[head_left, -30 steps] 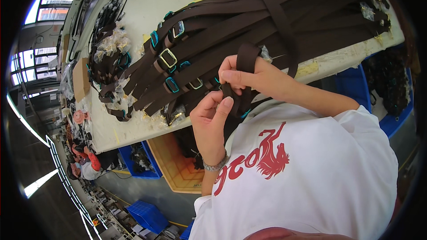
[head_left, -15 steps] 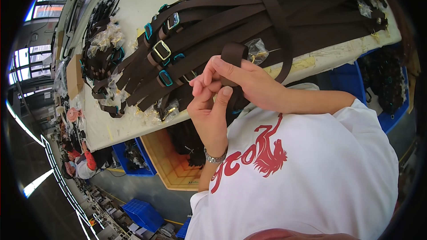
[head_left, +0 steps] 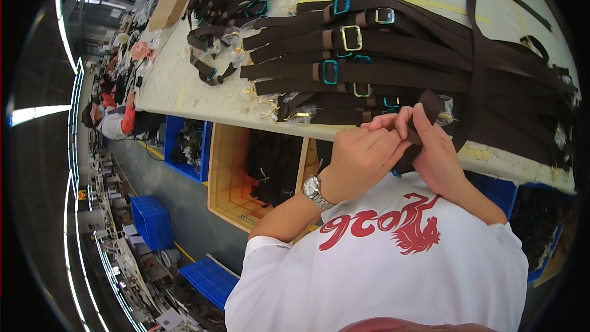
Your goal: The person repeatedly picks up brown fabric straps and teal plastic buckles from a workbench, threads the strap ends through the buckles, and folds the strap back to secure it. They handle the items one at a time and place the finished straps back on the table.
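Observation:
A dark brown webbing strap (head_left: 432, 106) is bent into a loop at the table's near edge. My right hand (head_left: 435, 155) closes around the strap, thumb raised along the loop. Beside it my left hand (head_left: 364, 155), with a watch above it, has its fingers closed in on the strap; its fingertips are partly hidden behind the right hand. Behind my hands lies a layer of similar brown straps (head_left: 399, 74), with gold, silver and teal buckles, such as a gold buckle (head_left: 351, 38). One strap (head_left: 476, 64) crosses over the layer.
The pale worktable (head_left: 215, 101) bears more bundled straps (head_left: 224, 3), a cardboard box (head_left: 172, 5) and clear plastic wrapping. Below its edge stand a yellow crate (head_left: 224, 172) with dark items and blue bins (head_left: 206, 154). A person (head_left: 117, 117) works at the far left.
My view has turned, so the table and straps sit differently in the picture. The left hand has rolled over, its back now showing, fingers close against the right hand at the strap.

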A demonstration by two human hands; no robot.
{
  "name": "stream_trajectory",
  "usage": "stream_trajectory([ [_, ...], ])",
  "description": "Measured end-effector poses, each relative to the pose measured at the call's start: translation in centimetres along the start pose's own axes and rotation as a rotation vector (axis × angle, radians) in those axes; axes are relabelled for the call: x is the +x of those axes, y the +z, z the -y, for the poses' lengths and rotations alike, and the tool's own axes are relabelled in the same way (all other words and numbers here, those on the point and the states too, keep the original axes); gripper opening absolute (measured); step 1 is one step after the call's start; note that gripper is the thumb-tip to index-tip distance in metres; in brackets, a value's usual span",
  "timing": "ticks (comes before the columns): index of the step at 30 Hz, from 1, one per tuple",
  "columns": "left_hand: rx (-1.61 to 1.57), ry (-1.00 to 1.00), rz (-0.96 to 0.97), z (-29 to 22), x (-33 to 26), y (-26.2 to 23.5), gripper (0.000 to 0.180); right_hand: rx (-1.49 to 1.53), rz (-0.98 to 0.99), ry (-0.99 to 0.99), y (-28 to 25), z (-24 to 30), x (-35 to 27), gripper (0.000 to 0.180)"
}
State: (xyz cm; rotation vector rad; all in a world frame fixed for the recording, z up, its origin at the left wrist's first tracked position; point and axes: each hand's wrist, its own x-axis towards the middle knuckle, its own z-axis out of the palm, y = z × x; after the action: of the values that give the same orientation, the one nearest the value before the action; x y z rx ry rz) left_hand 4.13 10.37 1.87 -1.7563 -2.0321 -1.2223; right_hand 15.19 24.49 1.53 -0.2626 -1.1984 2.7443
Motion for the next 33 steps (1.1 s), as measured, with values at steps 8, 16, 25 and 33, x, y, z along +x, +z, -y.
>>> stream_trajectory([
  [8, 0.006, -0.029, -0.265, 0.4, 0.3, 3.0, 0.021, -0.004, -0.182, 0.029, 1.0, -0.7, -0.7, 0.054],
  [16, 0.008, -0.188, 0.19, -2.1, -1.8, -3.3, 0.013, -0.525, 0.05, 0.15, 1.2, 0.8, -2.7, 0.05],
  [25, 0.141, 0.115, 0.447, -2.2, -0.7, -10.4, 0.037, -0.358, 0.385, 0.392, 3.0, 1.1, -2.0, 0.058],
  [33, 0.189, 0.314, 0.623, -0.5, -0.7, -11.6, 0.024, -0.291, 0.572, 0.67, 3.0, 1.7, 0.3, 0.071],
])
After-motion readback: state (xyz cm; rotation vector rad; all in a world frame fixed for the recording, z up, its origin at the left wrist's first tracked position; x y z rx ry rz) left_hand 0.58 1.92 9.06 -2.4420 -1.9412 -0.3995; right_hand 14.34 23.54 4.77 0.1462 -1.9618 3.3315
